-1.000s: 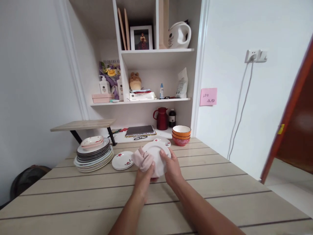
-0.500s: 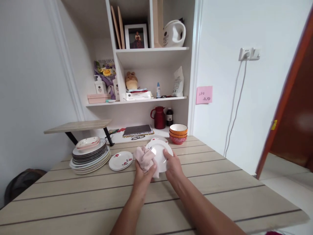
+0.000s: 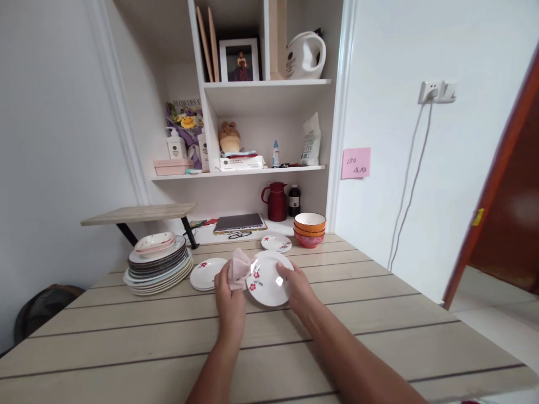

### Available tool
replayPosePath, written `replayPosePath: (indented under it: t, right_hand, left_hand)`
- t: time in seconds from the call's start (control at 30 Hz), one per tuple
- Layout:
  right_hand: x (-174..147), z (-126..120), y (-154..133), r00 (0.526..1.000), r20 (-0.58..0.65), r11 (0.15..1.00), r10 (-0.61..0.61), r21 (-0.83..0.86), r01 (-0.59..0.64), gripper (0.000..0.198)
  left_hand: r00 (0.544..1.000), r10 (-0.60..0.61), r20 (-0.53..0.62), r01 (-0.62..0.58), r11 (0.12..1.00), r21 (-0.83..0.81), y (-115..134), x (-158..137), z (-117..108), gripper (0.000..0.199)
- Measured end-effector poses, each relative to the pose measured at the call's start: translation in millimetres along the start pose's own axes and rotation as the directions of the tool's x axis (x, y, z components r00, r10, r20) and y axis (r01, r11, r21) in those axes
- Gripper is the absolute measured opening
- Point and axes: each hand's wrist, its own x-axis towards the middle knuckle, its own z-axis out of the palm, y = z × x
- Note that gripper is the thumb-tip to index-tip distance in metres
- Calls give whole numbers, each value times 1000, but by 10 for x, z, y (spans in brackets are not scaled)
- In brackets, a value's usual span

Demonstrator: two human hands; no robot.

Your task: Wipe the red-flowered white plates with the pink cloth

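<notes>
My right hand (image 3: pixel 296 283) grips the right rim of a small white plate (image 3: pixel 269 286) with red flowers, thumb on its face. The plate is held up over the table, its face tilted toward me. Just left of it, my left hand (image 3: pixel 229 289) is closed on a crumpled pale pink cloth (image 3: pixel 240 270). Behind that hand lies a short stack of small flowered plates (image 3: pixel 205 274), partly hidden by it. Another flowered plate (image 3: pixel 276 243) rests farther back on the wooden table (image 3: pixel 168 342).
At the left a tall plate stack (image 3: pixel 158 272) carries pink-rimmed dishes, beside a small raised wooden stand (image 3: pixel 138 214). Stacked bowls (image 3: pixel 310 230) stand at the back right. Behind them are a red jug (image 3: pixel 277 202), a dark bottle (image 3: pixel 294 201) and a laptop (image 3: pixel 238 222).
My left hand with the cloth has moved left, off the plate's face, uncovering its red flowers. The held plate has come slightly lower, and the view has shifted a little.
</notes>
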Motion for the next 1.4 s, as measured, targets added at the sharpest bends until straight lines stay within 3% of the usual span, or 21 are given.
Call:
replayPosePath:
  t: [0.1, 0.23, 0.3, 0.37, 0.47, 0.57, 0.73, 0.8, 1.0, 1.2, 1.3, 1.4]
  right_hand:
    - [-68, 50, 24, 999, 40, 999, 24, -24, -23, 41]
    - [-97, 90, -9, 997, 60, 996, -41, 82, 36, 42]
    - [-86, 88, -45, 996, 68, 990, -59, 129, 50, 44]
    - [-72, 77, -68, 996, 63, 988, -68, 142, 58, 44]
    - [-48, 53, -62, 997, 44, 992, -57, 118, 52, 44]
    - [-3, 14, -45, 998, -9, 992, -66, 110, 67, 46]
    - [88, -73, -103, 968, -171, 980, -184, 42, 194, 48]
    - [85, -80, -113, 968, -163, 982, -188, -11, 189, 49]
    - [-58, 47, -5, 996, 25, 989, -88, -120, 90, 47]
    - [-28, 11, -112, 978, -89, 979, -190, -90, 182, 49]
    - [13, -45, -165, 967, -136, 971, -214, -136, 196, 43]
    - [-26, -23, -128, 990, -62, 976, -130, -187, 116, 37]
  left_hand:
    - [999, 33, -42, -25, 984, 177, 14, 32, -58, 69]
    - [995, -16, -101, 37, 978, 203, 18, 77, -110, 82]
    - [998, -43, -43, 47, 994, 102, 26, 77, -100, 81]
    - [983, -151, 109, 158, 985, -65, 41, 47, -67, 77]
    - [898, -324, 299, 401, 882, -247, 56, -13, -13, 63]
    - [875, -408, 259, 481, 786, -387, 45, -5, -16, 53]
    - [829, -540, 142, 495, 593, -635, 29, 152, -128, 27]
    - [811, -562, 163, 519, 561, -645, 41, 185, -154, 19]
    - [775, -579, 253, 579, 491, -651, 80, 147, -126, 11]
    - [740, -634, 224, 590, 452, -668, 97, 160, -149, 20]
    - [719, -615, 325, 650, 429, -627, 126, 146, -140, 31]
    - [712, -577, 400, 699, 525, -485, 94, 111, -106, 45]
